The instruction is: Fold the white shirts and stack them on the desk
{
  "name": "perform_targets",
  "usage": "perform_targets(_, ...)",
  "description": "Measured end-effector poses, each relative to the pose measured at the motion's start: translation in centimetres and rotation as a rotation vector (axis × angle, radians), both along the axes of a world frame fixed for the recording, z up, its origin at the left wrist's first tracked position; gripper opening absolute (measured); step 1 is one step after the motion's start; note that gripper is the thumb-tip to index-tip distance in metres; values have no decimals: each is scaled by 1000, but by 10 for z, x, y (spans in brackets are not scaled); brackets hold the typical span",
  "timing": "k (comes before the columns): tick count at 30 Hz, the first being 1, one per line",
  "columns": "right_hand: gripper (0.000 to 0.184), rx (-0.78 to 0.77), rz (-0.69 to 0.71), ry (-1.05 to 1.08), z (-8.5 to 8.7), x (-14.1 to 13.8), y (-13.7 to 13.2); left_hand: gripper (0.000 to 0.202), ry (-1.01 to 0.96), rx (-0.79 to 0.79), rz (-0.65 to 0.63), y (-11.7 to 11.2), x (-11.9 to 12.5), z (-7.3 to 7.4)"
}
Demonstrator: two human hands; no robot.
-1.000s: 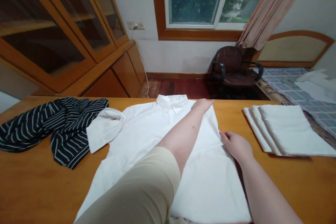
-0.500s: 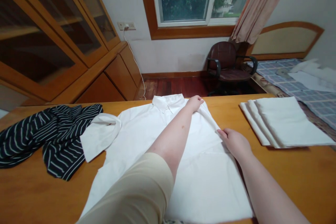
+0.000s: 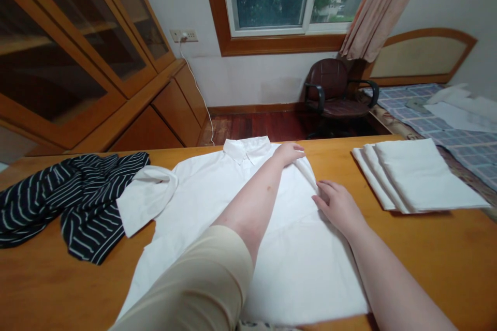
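Note:
A white collared shirt [image 3: 202, 186] is spread on the wooden table, its collar toward the far edge. My left arm reaches across it. My left hand [image 3: 289, 154] rests on the shoulder at the right, fingers stretched flat over the cloth. Lower on that same side, my right hand [image 3: 339, 209] touches the shirt's edge, thumb and fingers apart. The sleeve on this side lies folded inward over the shirt body. At the left, the other sleeve [image 3: 142, 199] sticks outward, its end by a black garment with white stripes [image 3: 85, 191]. My left forearm hides part of the shirt's middle.
A stack of folded white cloth [image 3: 419, 176] lies at the right of the table [image 3: 423, 258]. Beyond the table are a dark office chair [image 3: 332, 85] and a bed with a checked cover [image 3: 411, 108]. A glass-fronted wooden cabinet [image 3: 112, 93] stands at the left.
My right hand has let go of the sleeve's hem and moved slightly up and left, its fingers spreading. My left hand has loosened from a pinch and flattened on the shoulder.

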State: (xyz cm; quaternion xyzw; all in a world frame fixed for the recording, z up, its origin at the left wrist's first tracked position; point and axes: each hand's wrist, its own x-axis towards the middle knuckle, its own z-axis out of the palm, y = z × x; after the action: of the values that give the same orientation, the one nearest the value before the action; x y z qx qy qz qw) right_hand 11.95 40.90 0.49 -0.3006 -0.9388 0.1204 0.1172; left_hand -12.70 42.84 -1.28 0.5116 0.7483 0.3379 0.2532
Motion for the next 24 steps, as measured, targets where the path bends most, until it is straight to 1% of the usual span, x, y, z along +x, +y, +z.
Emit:
perform_targets(3, 44, -17, 41, -2, -4, -2, 0, 44, 41, 19, -58, -4, -2, 1)
perform_targets(7, 52, -67, 82, 3, -7, -1, 1, 47, 125, 52, -72, -9, -2, -1)
perform_targets(10, 53, -170, 131, 63, -10, 0, 9, 48, 171, 72, -60, -11, -1, -3)
perform_targets(12, 49, -268, 153, 145, -14, -3, 19, 49, 194, 83, -49, -12, 0, -4)
perform_targets(14, 46, -322, 153, 209, -18, -9, 31, 50, 214, 90, -42, -13, 2, -3)
perform_targets(16, 45, -306, 156, 200, -20, -19, 43, 49, 235, 89, -35, -13, 4, 0)
perform_targets(20, 44, -238, 189, 39, -18, -41, 59, 49, 286, 67, 4, -18, 10, 8)
perform_targets(22, 45, -225, 168, -17, -16, -48, 65, 54, 314, 54, 50, -29, 13, 13)
perform_targets(24, 45, -224, 153, -40, -15, -52, 69, 54, 367, 41, 94, -51, 16, 19)
